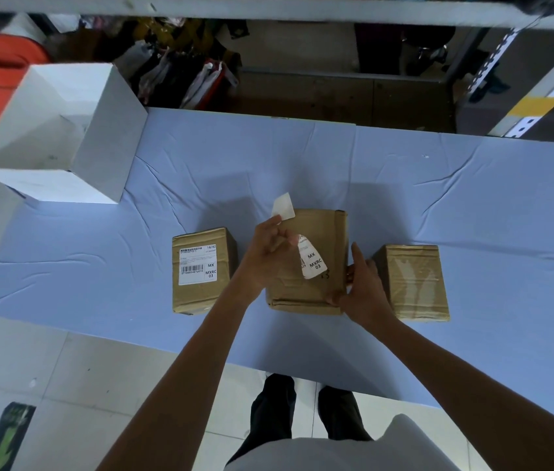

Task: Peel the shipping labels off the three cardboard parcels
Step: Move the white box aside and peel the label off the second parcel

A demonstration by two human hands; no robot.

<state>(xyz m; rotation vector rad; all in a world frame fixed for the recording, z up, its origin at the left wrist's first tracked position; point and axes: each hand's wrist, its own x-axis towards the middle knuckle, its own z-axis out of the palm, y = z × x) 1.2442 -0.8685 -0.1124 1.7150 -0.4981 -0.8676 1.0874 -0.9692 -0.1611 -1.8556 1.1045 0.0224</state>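
On a bench (302, 158) draped in pale blue cloth, three brown cardboard parcels stand in a row near the front edge. The left parcel (201, 300) has a white shipping label (197, 265) lying flat on top, printed with a barcode and "MX MXRC 03". The middle parcel (292, 295) has its peeled label (313, 263) lifted and curling in the air. The left hand (265, 256) pinches this label between thumb and fingertips. The right hand (362, 287) grips the middle parcel's near right corner, just beside the right parcel (411, 283), whose top shows only tape.
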